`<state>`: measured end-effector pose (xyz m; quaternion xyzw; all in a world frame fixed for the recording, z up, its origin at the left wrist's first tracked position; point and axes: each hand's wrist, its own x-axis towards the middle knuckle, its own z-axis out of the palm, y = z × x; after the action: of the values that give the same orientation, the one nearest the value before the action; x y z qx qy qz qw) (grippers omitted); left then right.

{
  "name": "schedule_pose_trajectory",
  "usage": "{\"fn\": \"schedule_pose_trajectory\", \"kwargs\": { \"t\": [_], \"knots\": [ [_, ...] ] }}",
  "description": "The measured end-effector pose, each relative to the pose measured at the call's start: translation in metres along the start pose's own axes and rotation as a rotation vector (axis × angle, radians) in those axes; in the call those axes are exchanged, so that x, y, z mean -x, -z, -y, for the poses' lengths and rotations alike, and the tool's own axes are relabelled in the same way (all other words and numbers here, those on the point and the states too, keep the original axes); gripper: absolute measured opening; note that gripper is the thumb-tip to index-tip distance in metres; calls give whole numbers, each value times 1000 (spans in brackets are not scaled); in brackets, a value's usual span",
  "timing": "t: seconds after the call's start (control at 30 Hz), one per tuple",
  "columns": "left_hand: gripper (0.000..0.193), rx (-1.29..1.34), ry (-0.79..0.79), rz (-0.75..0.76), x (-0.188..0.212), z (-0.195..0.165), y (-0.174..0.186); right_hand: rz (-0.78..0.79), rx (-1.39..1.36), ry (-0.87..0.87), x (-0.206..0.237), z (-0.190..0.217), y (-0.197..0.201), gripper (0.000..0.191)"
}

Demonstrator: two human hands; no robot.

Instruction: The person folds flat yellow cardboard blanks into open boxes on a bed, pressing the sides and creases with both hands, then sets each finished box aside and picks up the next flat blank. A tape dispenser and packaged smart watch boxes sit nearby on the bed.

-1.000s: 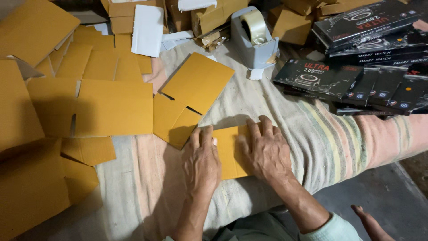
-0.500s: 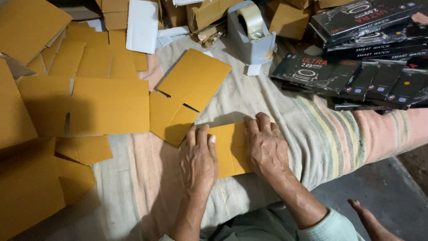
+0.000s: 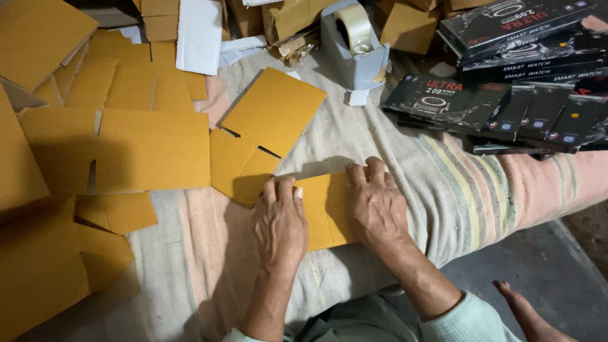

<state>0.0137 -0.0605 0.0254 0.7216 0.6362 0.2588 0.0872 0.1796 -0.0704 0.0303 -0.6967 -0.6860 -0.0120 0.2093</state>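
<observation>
Both hands press flat on a die-cut card blank (image 3: 326,209), a mustard-yellow sheet of thin corrugated board with slits between its flaps. Its near panel lies under the palms, and its far panels (image 3: 263,136) spread up and to the left, with one flap lifted a little so that it casts a shadow. The left hand (image 3: 278,225) rests on the panel's left edge, the right hand (image 3: 378,206) on its right edge; the fingers of both are stretched out and open, gripping nothing. The blank lies on a pale cloth (image 3: 405,164) with faded pink, yellow and green stripes, which covers a low bed. More flat blanks (image 3: 117,149) of the same colour lie in overlapping heaps to the left. A grey tape dispenser (image 3: 354,47) stands beyond, and dark glossy boxes (image 3: 506,95) are stacked at the upper right. A grey floor (image 3: 557,266) shows at the lower right, with a bare foot (image 3: 529,313) on it. The light is dim, the heaps run out of view, and the part of the panel under the hands is hidden.
</observation>
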Motion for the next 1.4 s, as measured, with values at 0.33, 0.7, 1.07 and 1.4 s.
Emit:
{"fn": "schedule_pose_trajectory", "kwargs": {
  "t": [0.33, 0.7, 1.07, 1.4],
  "knots": [
    [32, -13, 98, 128, -6, 4, -6, 13, 58, -20, -9, -2, -5, 31],
    [35, -26, 26, -8, -5, 6, -8, -27, 69, -13, -10, -5, -11, 26],
    [34, -25, 52, 3, -6, 2, -4, -57, 60, 34, -8, 0, -8, 36],
    [50, -86, 211, 321, -32, -6, -5, -60, 127, 15, -20, 7, -13, 35]
  ]
}}
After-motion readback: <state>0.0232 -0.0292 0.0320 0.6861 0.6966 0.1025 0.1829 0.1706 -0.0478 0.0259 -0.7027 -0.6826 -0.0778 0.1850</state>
